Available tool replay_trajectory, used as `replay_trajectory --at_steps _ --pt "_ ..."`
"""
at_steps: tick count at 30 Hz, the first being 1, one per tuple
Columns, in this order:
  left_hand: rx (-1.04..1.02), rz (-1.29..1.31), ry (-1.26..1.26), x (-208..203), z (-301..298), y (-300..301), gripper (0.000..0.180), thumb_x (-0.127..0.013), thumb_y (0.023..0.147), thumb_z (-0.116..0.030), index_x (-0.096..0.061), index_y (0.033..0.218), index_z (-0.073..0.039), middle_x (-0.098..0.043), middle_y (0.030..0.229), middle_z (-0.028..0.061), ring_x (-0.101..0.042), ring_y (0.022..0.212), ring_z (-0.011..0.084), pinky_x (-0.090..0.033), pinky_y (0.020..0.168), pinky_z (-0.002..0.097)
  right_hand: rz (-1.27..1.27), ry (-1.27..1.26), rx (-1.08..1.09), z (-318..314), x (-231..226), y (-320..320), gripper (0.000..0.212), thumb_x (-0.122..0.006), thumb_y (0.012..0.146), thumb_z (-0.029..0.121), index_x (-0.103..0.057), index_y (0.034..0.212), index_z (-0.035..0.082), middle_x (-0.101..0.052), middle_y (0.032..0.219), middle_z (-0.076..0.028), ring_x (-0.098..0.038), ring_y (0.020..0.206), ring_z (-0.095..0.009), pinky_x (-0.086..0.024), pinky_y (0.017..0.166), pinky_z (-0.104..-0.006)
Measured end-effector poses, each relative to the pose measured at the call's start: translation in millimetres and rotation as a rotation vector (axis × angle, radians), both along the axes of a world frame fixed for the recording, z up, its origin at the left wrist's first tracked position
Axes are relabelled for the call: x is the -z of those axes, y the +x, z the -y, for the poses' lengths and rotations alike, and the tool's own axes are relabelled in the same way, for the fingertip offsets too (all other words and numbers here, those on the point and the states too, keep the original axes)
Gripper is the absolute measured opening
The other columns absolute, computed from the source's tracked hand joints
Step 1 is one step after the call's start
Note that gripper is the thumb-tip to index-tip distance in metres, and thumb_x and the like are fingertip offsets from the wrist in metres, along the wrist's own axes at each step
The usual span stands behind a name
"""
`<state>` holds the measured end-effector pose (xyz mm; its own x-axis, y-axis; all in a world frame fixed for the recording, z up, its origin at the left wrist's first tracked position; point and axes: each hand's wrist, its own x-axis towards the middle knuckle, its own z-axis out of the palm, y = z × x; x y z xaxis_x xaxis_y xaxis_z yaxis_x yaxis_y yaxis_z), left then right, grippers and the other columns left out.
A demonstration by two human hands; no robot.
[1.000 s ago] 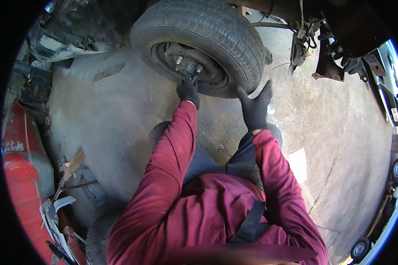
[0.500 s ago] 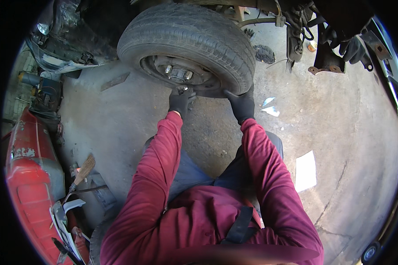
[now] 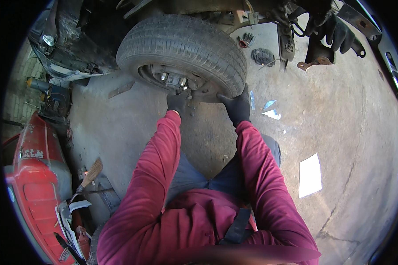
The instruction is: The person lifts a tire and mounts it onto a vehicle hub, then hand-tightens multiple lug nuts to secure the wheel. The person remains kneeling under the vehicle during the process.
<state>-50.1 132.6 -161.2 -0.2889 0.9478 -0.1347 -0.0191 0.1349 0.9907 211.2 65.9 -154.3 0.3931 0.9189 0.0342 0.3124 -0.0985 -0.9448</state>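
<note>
In front of me a black car tire point(image 3: 181, 37) on a dark steel wheel point(image 3: 203, 88) stands tilted under the car body. Shiny lug nuts point(image 3: 164, 76) show around its hub. My left hand point(image 3: 177, 103), in a dark glove, is at the lower side of the hub, fingers pinched on what looks like a small shiny lug nut point(image 3: 179, 92); the fingertips are partly hidden. My right hand point(image 3: 237, 108), gloved too, grips the tire's lower right edge, thumb on the sidewall and fingers around the tread.
A red body panel point(image 3: 35, 176) and a broom point(image 3: 92, 173) are at the left. White paper point(image 3: 310, 176) and shiny scraps point(image 3: 272, 114) lie on the concrete floor at the right. Dark gloves point(image 3: 340, 35) hang at upper right; a red-and-black glove point(image 3: 246, 40) lies behind the tire.
My left hand has moved up closer to the hub, with the fingers now among the nuts. The right hand keeps its hold on the tire. The whole view has shifted slightly.
</note>
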Motion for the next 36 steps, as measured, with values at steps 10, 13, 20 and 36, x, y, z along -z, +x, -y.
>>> replay_trajectory --at_steps 10,13,20,36 --pt "-0.090 0.217 -0.162 -25 4 35 0.010 -0.069 0.103 -0.024 -0.070 0.102 -0.014 -0.059 0.076 -0.0032 -0.052 0.058 0.0088 -0.048 0.055 0.0289 -0.017 -0.016 -0.029 1 -8 8 0.128 -0.093 0.071 0.053 -0.026 0.160 -0.010 -0.050 0.151 -0.036 -0.055 0.138 -0.045 -0.048 0.112 -0.0460" --pt "-0.108 0.122 -0.172 -21 3 36 0.014 -0.066 0.105 -0.027 -0.068 0.100 -0.014 -0.058 0.075 -0.0035 -0.054 0.058 0.0100 -0.053 0.057 0.0307 0.001 0.004 -0.023 2 -10 9 0.128 -0.093 0.072 0.055 -0.026 0.160 -0.010 -0.049 0.151 -0.036 -0.053 0.139 -0.045 -0.047 0.113 -0.0461" --pt "-0.020 0.254 -0.088 -15 3 28 0.016 -0.066 0.106 -0.027 -0.067 0.101 -0.012 -0.059 0.076 -0.0015 -0.059 0.063 0.0123 -0.057 0.066 0.0333 -0.007 -0.032 -0.008 2 -6 6 0.129 -0.093 0.071 0.055 -0.027 0.160 -0.010 -0.050 0.150 -0.036 -0.057 0.136 -0.045 -0.049 0.110 -0.0460" --pt "-0.089 -0.109 -0.032 -7 -3 23 0.015 -0.073 0.101 -0.022 -0.070 0.102 -0.008 -0.063 0.078 0.0000 -0.058 0.057 0.0120 -0.052 0.053 0.0292 0.014 -0.040 -0.034 3 -9 9 0.131 -0.092 0.071 0.057 -0.024 0.161 -0.010 -0.049 0.153 -0.035 -0.057 0.137 -0.044 -0.049 0.110 -0.0454"
